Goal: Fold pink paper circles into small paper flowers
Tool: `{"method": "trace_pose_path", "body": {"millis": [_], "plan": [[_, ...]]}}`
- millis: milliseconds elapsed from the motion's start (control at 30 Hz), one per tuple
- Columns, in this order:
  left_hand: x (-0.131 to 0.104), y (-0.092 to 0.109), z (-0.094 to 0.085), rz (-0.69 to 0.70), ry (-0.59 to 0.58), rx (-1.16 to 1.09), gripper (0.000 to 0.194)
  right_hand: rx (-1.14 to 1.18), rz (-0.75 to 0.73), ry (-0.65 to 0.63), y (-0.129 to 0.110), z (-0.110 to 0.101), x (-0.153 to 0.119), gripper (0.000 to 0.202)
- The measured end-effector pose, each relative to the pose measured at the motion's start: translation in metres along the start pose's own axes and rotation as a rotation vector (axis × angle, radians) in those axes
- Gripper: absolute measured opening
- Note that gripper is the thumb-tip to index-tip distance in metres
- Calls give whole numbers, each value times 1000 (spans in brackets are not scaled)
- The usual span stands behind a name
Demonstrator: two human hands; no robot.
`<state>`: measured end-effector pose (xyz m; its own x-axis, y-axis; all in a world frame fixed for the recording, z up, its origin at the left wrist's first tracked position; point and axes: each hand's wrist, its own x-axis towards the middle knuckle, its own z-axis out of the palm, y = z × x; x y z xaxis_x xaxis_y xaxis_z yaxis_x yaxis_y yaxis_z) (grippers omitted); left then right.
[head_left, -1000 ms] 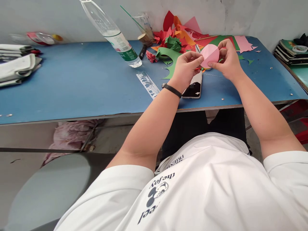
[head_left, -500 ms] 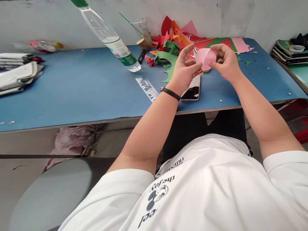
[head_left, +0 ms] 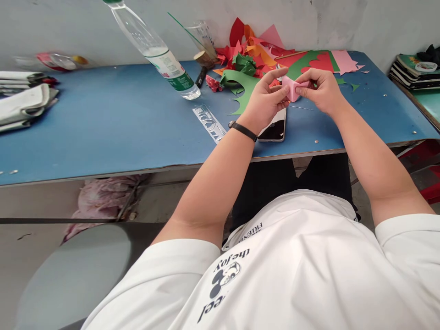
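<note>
A small piece of pink paper (head_left: 293,89), bent along its creases, is held up between my two hands over the table. My left hand (head_left: 270,94) pinches its left side with thumb and fingers, and a black band circles that wrist. On the other side, my right hand (head_left: 319,89) grips the paper's right edge between thumb and bent fingers. Below my left hand lies a phone (head_left: 275,128), partly covered by the wrist. A thin needle-like rod (head_left: 301,108) rests on the table just under the paper.
Crumpled and cut coloured paper scraps (head_left: 250,50) are heaped against the wall. Left of my arm are a clear ruler (head_left: 208,123), a tall water bottle (head_left: 165,64) and a black marker (head_left: 201,77). Folded cloth (head_left: 25,107) lies far left on the blue table (head_left: 120,119).
The pink paper, a nearly flat circle before, is now folded inward into a smaller angular shape. Both hands keep their grip on it. The view has shifted slightly.
</note>
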<state>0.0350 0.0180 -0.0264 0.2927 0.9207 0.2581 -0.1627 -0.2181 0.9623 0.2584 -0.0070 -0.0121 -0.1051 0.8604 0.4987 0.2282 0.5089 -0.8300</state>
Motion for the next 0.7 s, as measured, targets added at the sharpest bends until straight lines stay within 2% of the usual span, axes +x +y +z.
{"method": "trace_pose_path", "body": {"millis": [267, 533, 700], "plan": [[-11, 12, 5, -77, -33, 21, 26, -66, -10, -48, -9, 0, -2, 56], [-9, 9, 5, -73, -34, 49, 26, -55, -49, -92, -5, -1, -5, 26], [-8, 4, 1, -41, -70, 87, 34, -121, -54, -98, -5, 1, -4, 42]]}}
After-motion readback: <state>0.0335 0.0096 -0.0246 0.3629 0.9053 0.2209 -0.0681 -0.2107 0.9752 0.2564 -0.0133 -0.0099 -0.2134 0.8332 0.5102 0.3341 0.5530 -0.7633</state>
